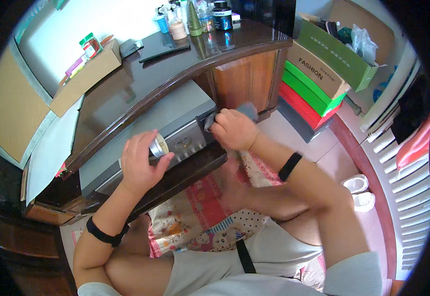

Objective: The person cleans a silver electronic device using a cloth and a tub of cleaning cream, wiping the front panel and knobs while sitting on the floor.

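Left hand grips silver tin before grey unit; right hand clutches grey cloth at unit's right end. I judge tin rigid, best side-held; cloth soft, light, easily bunched.

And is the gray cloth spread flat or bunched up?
Bunched up: the right hand grips the gray cloth, and crumpled bits poke out on both sides of the fist.

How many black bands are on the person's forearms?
2: one black band around the left forearm, the left hand holding a round container; another black band around the right forearm, the right hand gripping a grey cloth.
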`<state>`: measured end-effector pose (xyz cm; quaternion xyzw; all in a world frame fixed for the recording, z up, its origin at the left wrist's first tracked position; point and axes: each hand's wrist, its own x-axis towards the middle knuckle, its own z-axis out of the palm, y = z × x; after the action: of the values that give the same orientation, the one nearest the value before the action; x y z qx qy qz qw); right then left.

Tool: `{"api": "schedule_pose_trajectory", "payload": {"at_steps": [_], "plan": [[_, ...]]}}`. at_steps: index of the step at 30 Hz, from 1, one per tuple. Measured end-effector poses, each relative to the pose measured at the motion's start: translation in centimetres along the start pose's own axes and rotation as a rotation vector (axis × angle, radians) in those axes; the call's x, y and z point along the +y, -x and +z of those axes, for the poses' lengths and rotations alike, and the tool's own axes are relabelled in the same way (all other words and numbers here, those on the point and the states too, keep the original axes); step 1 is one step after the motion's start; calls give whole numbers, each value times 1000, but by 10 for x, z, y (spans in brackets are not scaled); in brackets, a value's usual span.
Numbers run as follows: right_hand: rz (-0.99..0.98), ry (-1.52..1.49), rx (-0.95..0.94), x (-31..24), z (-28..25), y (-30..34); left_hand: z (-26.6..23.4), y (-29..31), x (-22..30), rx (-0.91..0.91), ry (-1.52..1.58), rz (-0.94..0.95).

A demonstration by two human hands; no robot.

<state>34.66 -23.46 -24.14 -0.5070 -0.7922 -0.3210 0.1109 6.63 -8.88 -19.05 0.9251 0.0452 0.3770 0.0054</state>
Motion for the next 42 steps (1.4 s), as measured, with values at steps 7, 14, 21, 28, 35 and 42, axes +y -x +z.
{"api": "schedule_pose_trajectory", "payload": {"at_steps": [7, 14, 21, 28, 35, 42], "plan": [[56, 9, 1, 42, -57, 5, -21, -20, 1, -4, 604, -573], [694, -410, 668, -67, 7, -6, -14, -33, 2, 4, 704, -772], [740, -493, 711, -123, 48, -56, 4, -59, 17, 194, 735, -672], [929, -343, 748, -122, 49, -53, -1, -62, -11, -74, 883, -883], [846, -353, 750, -118, 38, -65, -11, -61, -23, -141, 1228, -899], [668, -400, 792, -122, 22, -105, -10, -59, -27, -68, 1306, -914]]}}
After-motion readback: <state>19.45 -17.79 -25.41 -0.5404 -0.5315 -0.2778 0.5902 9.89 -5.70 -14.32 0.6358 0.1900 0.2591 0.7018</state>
